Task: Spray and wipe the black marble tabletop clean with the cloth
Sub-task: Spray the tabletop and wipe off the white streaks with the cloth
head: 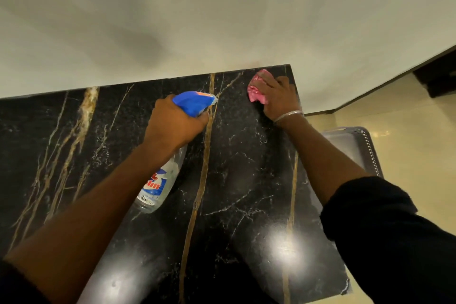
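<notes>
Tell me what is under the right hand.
A crumpled pink cloth lies under the right hand, pressed on the black marble tabletop near its far right corner. The marble beneath the cloth is covered, so its state cannot be seen.

Only readable thing here is the label on the spray bottle (pixel 161 180), and even that's half hidden by the arm. You can make out white letters ending in "lin" on a blue and red patch, with the start cut off. There's some tiny print lower down on the label, way too small and blurry to read.
</notes>
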